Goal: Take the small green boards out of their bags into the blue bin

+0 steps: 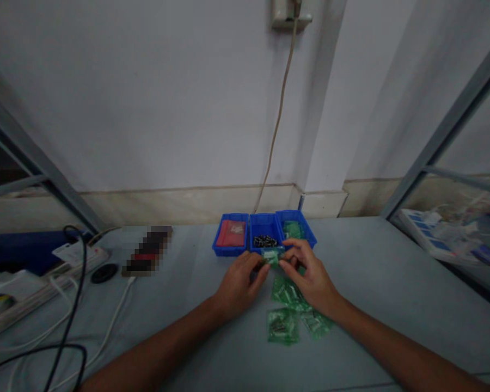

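My left hand (240,283) and my right hand (310,275) meet in front of three blue bins, both pinching a small green bag (273,257) between their fingertips. Several more green bags (288,313) with small parts inside lie on the table under and near my right wrist. The left blue bin (230,235) holds a red bag, the middle blue bin (264,235) holds small dark parts, and the right blue bin (296,227) holds green bags.
A grey table (371,272) meets a white wall. A power strip (75,256) with black and white cables lies at the left, beside a black round object (104,272). A beige cable (277,125) hangs down the wall. Cluttered shelving (453,234) stands at the right.
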`<state>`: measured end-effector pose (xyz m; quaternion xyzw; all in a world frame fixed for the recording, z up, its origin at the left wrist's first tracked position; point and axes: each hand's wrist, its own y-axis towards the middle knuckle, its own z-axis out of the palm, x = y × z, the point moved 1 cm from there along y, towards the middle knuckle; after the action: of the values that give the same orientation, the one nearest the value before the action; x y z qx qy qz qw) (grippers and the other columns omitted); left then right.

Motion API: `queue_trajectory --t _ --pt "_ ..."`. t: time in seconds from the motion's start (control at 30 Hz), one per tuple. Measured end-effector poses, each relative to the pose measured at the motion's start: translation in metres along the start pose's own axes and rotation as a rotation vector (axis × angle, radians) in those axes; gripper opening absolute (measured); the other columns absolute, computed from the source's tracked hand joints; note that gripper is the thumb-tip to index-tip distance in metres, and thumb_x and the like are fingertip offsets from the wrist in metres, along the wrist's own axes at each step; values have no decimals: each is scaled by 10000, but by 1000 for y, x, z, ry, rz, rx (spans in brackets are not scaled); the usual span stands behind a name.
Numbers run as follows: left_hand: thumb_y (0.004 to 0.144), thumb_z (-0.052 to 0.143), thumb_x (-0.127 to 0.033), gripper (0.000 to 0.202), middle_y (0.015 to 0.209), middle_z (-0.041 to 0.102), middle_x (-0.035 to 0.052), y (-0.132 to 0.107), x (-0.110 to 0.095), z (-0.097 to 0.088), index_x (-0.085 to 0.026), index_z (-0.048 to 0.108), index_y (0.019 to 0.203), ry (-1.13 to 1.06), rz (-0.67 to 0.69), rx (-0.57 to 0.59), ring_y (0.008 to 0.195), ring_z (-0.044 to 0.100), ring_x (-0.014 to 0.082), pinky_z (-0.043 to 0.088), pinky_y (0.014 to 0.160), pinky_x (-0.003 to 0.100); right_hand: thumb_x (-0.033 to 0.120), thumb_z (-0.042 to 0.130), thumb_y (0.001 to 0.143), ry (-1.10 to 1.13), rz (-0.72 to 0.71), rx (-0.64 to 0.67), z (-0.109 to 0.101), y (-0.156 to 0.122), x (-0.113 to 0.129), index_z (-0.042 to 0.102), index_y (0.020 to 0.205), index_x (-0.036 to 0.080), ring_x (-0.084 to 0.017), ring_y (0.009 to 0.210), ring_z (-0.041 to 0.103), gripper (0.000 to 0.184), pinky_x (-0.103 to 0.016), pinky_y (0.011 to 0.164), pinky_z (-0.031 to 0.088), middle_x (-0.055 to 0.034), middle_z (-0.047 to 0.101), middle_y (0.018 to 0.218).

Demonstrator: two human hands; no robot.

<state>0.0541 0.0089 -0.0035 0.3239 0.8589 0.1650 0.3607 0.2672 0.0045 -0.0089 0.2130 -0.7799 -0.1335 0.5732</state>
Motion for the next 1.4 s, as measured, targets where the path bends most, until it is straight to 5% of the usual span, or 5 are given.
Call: queue_trajectory --t 1.4 --pt "1089 501 -310 222 856 624 37 -1 1 1 -206 555 901 6 1 -1 818 571 197 451 724 310 282 628 1027 -14 -12 5 0 0 -1 497 1377 273 -172 758 598 374 -297 727 496 5 632 934"
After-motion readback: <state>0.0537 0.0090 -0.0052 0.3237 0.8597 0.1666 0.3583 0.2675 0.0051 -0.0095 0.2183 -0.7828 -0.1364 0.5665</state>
